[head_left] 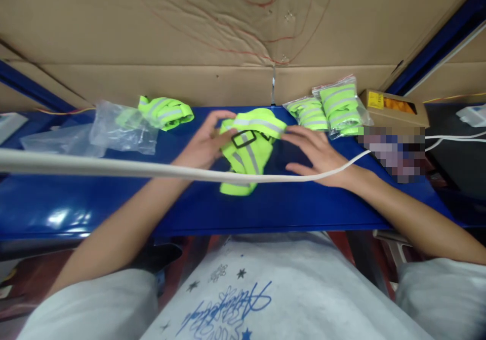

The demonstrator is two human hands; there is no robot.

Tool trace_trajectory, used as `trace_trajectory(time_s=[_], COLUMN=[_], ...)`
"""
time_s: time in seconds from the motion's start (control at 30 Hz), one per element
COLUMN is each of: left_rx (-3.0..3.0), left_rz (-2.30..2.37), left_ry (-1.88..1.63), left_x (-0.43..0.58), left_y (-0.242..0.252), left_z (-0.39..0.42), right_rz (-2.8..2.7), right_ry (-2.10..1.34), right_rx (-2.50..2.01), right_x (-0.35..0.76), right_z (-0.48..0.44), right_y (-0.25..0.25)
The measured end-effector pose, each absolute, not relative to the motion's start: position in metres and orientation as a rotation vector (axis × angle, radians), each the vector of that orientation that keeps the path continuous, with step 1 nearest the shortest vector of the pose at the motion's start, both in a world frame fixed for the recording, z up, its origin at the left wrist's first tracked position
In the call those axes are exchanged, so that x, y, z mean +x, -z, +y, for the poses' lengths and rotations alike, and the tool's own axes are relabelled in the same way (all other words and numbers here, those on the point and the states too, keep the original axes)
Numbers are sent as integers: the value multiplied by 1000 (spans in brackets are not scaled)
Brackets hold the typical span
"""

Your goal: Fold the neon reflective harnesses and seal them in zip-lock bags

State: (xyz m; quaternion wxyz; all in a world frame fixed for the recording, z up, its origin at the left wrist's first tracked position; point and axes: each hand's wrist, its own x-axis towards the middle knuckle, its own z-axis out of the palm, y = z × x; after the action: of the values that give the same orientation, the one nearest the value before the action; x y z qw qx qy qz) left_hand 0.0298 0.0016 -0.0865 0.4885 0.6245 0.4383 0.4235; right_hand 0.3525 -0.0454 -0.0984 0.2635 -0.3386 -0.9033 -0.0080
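Observation:
A neon-green reflective belt [265,150] with silver stripes and a black buckle is loosely folded above the blue table. My left hand [205,140] grips its left edge between thumb and fingers. On the other side, my right hand [321,155] has its fingers stretched out and its thumb apart, the fingertips at the belt's right edge. One folded end of the belt hangs toward me. A white cable [243,178] crosses in front of the belt and partly covers both hands or wrists.
Left on the blue table [182,203] lie another green belt [167,113] and clear plastic bags [125,132]. Bagged belts [337,107] and a cardboard box [395,114] sit at the back right, by a pixelated phone-like object [397,155]. Cardboard [190,36] lines the back.

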Motion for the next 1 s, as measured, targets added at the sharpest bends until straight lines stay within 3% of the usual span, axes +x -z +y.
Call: trace_trajectory(time_s=[0.2, 0.37, 0.5, 0.63, 0.73, 0.87, 1.0], left_rx=[1162, 1566, 1773, 2170, 2431, 2410, 2281], left_rz=[935, 1028, 984, 1061, 988, 736, 733], left_ry=[-739, -751, -661, -881, -966, -583, -443], left_x=[61, 47, 44, 47, 44, 38, 37], left_y=[121, 112, 104, 98, 92, 88, 80], left_z=[-16, -16, -25, -35, -36, -32, -31], right_rz=[-2483, -2386, -2310, -2076, -1757, -1283, -1109], right_ry=[-264, -444, -349, -324, -652, -1322, -1550], right_rx=[-1034, -1240, -1164, -1043, -1024, -909, -907], right_x=[313, 285, 289, 305, 306, 304, 313], right_z=[-65, -65, -65, -62, -57, -48, -41], right_y=[100, 97, 99, 98, 94, 90, 83])
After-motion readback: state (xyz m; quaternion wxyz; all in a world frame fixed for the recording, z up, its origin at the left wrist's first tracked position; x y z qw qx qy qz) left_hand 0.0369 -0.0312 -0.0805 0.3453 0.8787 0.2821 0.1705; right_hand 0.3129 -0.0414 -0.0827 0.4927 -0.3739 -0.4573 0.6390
